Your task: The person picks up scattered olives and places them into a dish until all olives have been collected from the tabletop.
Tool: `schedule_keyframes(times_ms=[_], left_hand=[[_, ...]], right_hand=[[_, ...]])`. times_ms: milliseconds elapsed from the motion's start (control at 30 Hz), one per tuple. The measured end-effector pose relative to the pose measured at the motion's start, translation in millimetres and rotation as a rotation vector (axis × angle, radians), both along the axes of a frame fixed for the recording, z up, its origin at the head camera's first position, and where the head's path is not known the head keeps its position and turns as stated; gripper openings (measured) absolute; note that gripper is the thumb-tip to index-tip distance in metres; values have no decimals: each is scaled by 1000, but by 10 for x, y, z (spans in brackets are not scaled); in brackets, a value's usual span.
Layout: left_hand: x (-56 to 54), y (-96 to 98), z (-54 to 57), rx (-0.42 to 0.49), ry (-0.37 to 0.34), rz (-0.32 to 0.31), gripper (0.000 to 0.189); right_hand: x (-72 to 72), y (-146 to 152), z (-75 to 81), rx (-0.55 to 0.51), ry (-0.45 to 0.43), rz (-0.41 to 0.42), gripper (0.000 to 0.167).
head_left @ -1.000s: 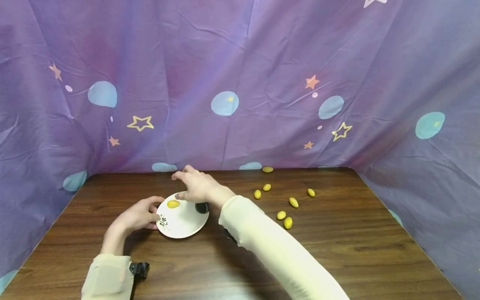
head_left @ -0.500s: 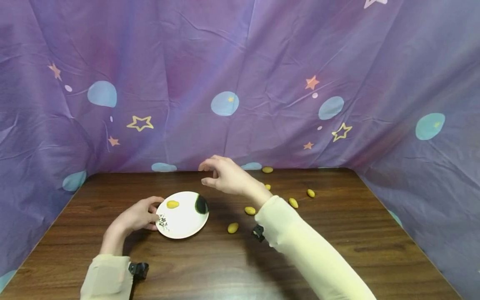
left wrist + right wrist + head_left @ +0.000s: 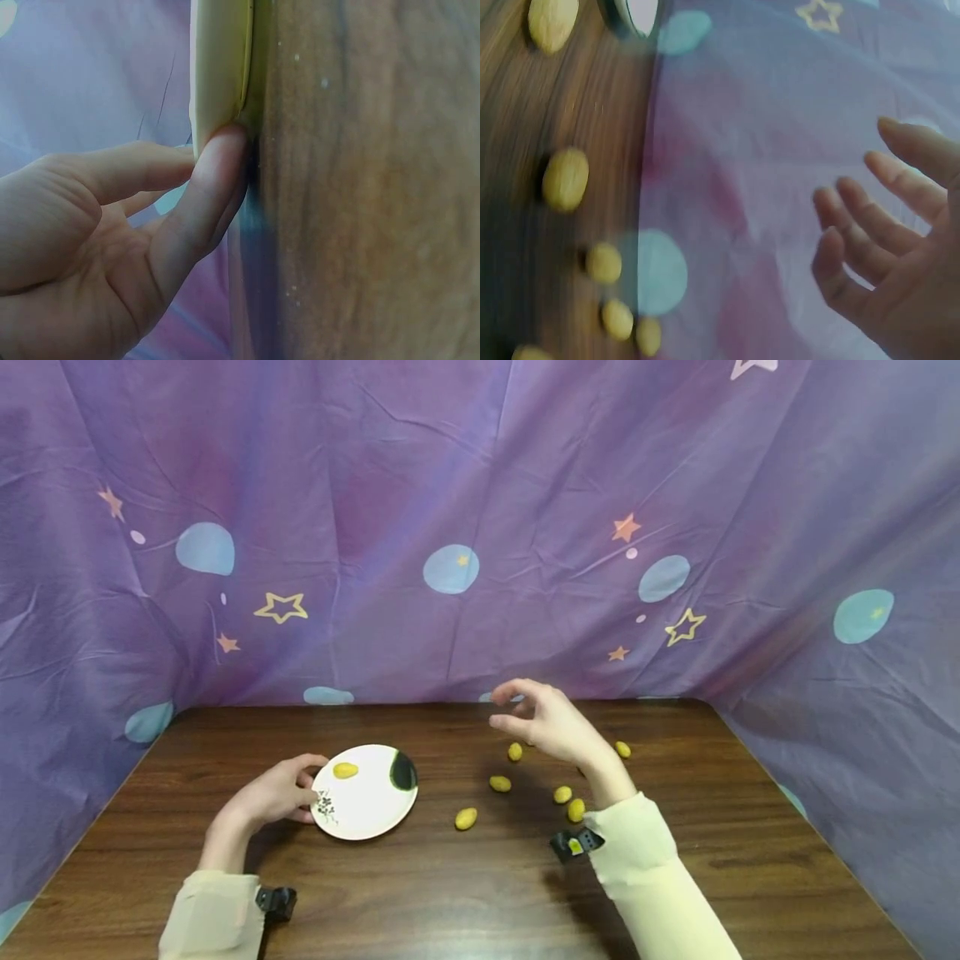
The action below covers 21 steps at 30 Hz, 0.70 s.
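Observation:
A white plate (image 3: 365, 810) with a dark green patch and a small floral print lies left of the middle of the table. On it sits one small yellow oval piece (image 3: 345, 770), like a little fruit. My left hand (image 3: 273, 789) pinches the plate's left rim; the left wrist view shows thumb and fingers on either side of the plate's edge (image 3: 219, 67). My right hand (image 3: 555, 722) hangs in the air with loosely bent fingers and holds nothing. Several more yellow oval pieces (image 3: 466, 818) lie below and around it, some partly hidden by the hand and wrist.
Brown wooden table (image 3: 420, 902) bears everything here. A purple curtain (image 3: 375, 527) with stars and blue spots hangs behind it and at both sides. In the right wrist view, yellow pieces (image 3: 565, 180) are scattered along the table beside the curtain.
My right hand has moved from above the plate rightward over the scattered yellow pieces. Two pieces near the plate, hidden by the arm earlier, now show. The left hand and plate stay put.

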<state>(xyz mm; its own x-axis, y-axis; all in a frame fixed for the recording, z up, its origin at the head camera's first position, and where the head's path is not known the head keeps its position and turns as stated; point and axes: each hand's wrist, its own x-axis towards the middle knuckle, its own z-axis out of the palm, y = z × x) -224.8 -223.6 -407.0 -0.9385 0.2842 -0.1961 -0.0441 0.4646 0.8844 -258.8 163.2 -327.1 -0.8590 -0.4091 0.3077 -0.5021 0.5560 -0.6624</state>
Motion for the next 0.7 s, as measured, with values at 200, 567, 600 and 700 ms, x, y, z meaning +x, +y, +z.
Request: schedule_keyframes(times_ms=[200, 567, 600, 700], left_hand=[[-13, 8, -26, -4, 2, 3, 57], [-20, -6, -37, -16, 18, -3, 56], [-19, -9, -39, -18, 19, 1, 56], [-14, -23, -32, -23, 28, -1, 56]], right_hand=[[35, 400, -151, -53, -77, -53, 29], [24, 886, -571, -280, -274, -137, 33], [26, 917, -610, -285, -278, -152, 33], [31, 1016, -722, -266, -283, -199, 33]])
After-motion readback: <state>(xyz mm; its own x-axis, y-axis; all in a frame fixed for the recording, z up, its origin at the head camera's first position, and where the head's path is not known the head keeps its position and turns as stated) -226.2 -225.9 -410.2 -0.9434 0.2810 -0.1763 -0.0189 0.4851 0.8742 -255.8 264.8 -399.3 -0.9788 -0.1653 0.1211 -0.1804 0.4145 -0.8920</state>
